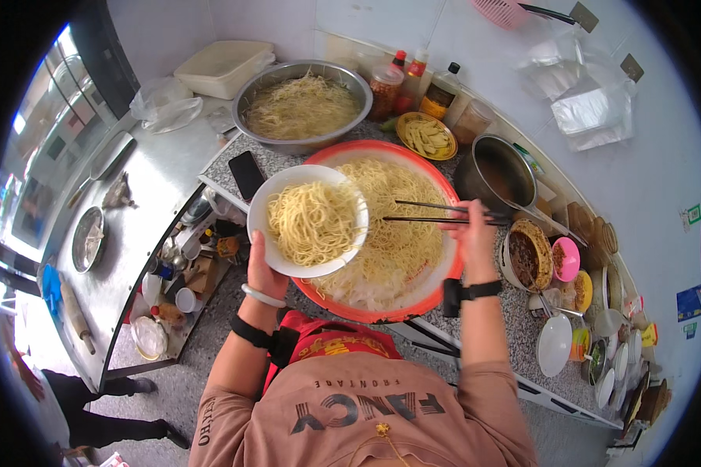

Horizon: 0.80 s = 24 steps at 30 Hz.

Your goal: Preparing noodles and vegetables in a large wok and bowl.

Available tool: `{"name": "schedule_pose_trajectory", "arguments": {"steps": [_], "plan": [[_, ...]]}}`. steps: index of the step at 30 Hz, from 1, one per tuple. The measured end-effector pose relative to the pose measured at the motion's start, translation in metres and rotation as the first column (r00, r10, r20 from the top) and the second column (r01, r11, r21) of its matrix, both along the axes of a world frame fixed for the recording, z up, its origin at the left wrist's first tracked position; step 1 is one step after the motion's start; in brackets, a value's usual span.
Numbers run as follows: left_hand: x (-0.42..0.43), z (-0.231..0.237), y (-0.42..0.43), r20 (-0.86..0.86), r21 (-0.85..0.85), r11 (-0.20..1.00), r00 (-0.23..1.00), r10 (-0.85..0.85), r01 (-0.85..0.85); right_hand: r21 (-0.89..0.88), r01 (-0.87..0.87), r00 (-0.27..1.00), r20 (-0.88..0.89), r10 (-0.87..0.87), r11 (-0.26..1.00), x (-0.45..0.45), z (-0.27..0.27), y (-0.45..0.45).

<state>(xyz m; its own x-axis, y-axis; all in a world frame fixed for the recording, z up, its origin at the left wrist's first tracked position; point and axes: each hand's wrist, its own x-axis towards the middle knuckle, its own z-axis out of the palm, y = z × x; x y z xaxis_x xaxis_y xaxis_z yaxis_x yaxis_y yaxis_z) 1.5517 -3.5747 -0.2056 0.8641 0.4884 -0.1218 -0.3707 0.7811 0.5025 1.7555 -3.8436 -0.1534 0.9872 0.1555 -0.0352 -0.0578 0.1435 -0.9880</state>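
My left hand (pixel 267 269) holds a white bowl (pixel 258 217) by its lower left rim; the bowl is heaped with yellow noodles (pixel 312 222). It overlaps the left side of a large red-rimmed basin (pixel 457 257), in which more noodles (pixel 400 192) are spread, with paler, whitish strands near its lower edge. Over the basin's right side, my right hand (pixel 473 230) grips a pair of dark chopsticks (pixel 423 211). Their tips point left, slightly apart, above the noodles in the basin, with nothing held between them.
A metal bowl of bean sprouts (pixel 304 108) stands behind the basin, near a black phone (pixel 246 175) and sauce bottles (pixel 441 90). A dark pot (pixel 502 169) and a sauce container (pixel 526 257) line the right. At lower left, another person (pixel 87 403) stands beside the steel table (pixel 152 157).
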Motion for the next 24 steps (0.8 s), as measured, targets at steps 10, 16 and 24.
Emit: {"name": "schedule_pose_trajectory", "arguments": {"steps": [10,16,24], "plan": [[-0.041,0.023,0.028,0.010,0.051,0.988,0.989,0.148,-0.148,0.595,0.229,0.958,-0.277,-0.071,0.770,0.029,0.007,0.013],[-0.039,0.017,0.041,0.059,0.028,0.996,0.995,0.079,-0.081,0.650,0.051,0.990,0.067,-0.124,0.759,0.047,0.130,-0.002],[-0.038,0.024,0.051,0.022,0.032,0.999,1.000,0.002,-0.002,0.544,0.119,0.965,0.132,-0.225,0.831,0.046,0.149,-0.009]]}}
